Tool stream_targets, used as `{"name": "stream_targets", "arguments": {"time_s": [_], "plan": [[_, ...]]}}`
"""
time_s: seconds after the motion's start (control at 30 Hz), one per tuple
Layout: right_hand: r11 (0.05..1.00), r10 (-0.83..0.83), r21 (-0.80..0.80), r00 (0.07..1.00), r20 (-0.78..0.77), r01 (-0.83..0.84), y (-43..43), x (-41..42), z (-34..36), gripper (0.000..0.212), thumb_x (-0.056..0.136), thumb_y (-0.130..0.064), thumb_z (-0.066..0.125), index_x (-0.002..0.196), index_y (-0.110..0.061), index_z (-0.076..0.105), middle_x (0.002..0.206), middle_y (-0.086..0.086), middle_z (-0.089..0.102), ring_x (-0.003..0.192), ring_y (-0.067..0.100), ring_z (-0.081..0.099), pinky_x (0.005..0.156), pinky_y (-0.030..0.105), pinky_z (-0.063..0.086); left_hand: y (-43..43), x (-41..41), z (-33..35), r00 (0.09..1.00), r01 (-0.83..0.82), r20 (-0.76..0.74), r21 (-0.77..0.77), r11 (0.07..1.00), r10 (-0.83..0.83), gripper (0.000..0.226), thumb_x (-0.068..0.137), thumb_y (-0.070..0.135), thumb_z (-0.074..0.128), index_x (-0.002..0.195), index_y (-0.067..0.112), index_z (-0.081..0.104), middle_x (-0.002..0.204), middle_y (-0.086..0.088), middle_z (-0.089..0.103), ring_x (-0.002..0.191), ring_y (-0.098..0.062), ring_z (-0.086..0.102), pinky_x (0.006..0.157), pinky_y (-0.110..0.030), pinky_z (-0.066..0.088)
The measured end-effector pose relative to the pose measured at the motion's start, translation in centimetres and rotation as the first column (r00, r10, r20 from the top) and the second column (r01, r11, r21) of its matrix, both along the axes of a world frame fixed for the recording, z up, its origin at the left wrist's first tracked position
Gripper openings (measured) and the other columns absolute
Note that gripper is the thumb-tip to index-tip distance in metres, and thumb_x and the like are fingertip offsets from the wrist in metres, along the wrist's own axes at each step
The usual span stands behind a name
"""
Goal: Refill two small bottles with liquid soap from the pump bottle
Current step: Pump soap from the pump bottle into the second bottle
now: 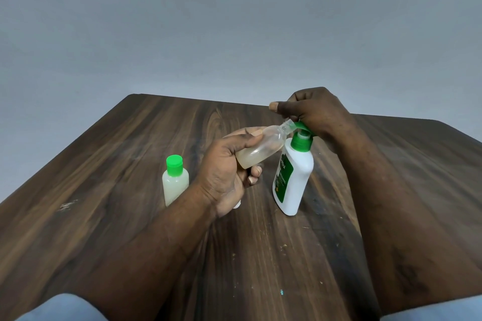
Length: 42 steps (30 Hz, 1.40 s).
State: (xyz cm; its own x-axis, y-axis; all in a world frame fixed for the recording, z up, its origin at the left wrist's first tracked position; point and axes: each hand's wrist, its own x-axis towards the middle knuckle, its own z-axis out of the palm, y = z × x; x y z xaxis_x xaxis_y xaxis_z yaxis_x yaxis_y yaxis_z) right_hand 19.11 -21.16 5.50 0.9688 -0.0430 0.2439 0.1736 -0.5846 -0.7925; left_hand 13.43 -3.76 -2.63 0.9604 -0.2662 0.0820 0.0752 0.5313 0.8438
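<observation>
My left hand [229,164] grips a small clear bottle [260,148], uncapped and tilted, its mouth held against the green spout of the pump bottle [292,177]. A little pale liquid lies in its lower end. The white pump bottle with a green label stands on the wooden table [130,164]. My right hand [313,112] rests on top of the green pump head, fingers curled over it. A second small bottle [175,182], filled with pale liquid and shut with a green cap, stands upright to the left of my left hand.
A small white object [237,204] peeks out from under my left wrist. The table's far edge runs close behind my hands, against a plain grey wall. Light sleeves show at the bottom corners.
</observation>
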Motion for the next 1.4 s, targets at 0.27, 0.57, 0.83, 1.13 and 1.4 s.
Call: {"name": "stream_targets", "arguments": {"time_s": [0.27,0.57,0.83,1.13,1.4], "plan": [[1.0,0.004,-0.012,1.0,-0.001,-0.004,0.26,-0.05,0.07,0.039,0.081,-0.043,0.087,0.066,-0.014,0.067,0.071,0.002,0.071,0.067,0.016,0.061,0.072,0.036,0.052,0.05,0.04,-0.02,1.0,0.006,-0.005,-0.001,1.0,-0.006,0.048,0.092,0.022,0.059,0.134,-0.001,0.062,0.123,-0.035,0.063,0.048,-0.011,0.046,0.044,-0.023,0.036],[1.0,0.003,0.002,1.0,0.008,-0.004,0.12,-0.09,0.05,0.042,0.081,-0.044,0.087,0.06,-0.017,0.062,0.065,-0.002,0.069,0.065,0.013,0.061,0.068,0.032,0.05,0.04,0.05,-0.07,1.0,-0.009,-0.001,0.0,1.0,0.009,0.051,0.089,0.024,0.061,0.133,-0.001,0.062,0.132,-0.041,0.058,0.048,-0.011,0.047,0.043,-0.023,0.037],[1.0,0.005,-0.01,1.0,0.003,-0.005,0.32,-0.06,0.12,0.039,0.08,-0.044,0.088,0.071,-0.01,0.07,0.075,0.006,0.074,0.068,0.017,0.062,0.072,0.036,0.051,0.03,0.15,-0.14,1.0,0.003,-0.009,-0.013,1.0,-0.003,0.052,0.084,0.025,0.063,0.13,0.0,0.065,0.118,-0.031,0.066,0.048,-0.012,0.046,0.044,-0.023,0.036],[1.0,0.024,0.019,1.0,-0.016,-0.024,0.04,0.06,-0.02,0.041,0.079,-0.044,0.089,0.058,-0.018,0.064,0.071,0.005,0.072,0.068,0.016,0.061,0.072,0.036,0.051,-0.03,0.15,-0.23,1.0,-0.004,-0.002,0.005,1.0,0.004,0.052,0.085,0.025,0.062,0.131,0.001,0.065,0.125,-0.039,0.062,0.048,-0.011,0.047,0.043,-0.023,0.037],[1.0,0.023,-0.013,1.0,-0.002,-0.023,0.33,0.07,0.1,0.038,0.08,-0.043,0.087,0.066,-0.013,0.068,0.073,0.005,0.072,0.07,0.017,0.063,0.074,0.038,0.052,0.03,0.37,-0.39,1.0,-0.016,-0.001,0.01,1.0,0.016,0.043,0.092,0.022,0.059,0.129,0.001,0.065,0.115,-0.026,0.067,0.048,-0.012,0.046,0.044,-0.023,0.036]]}}
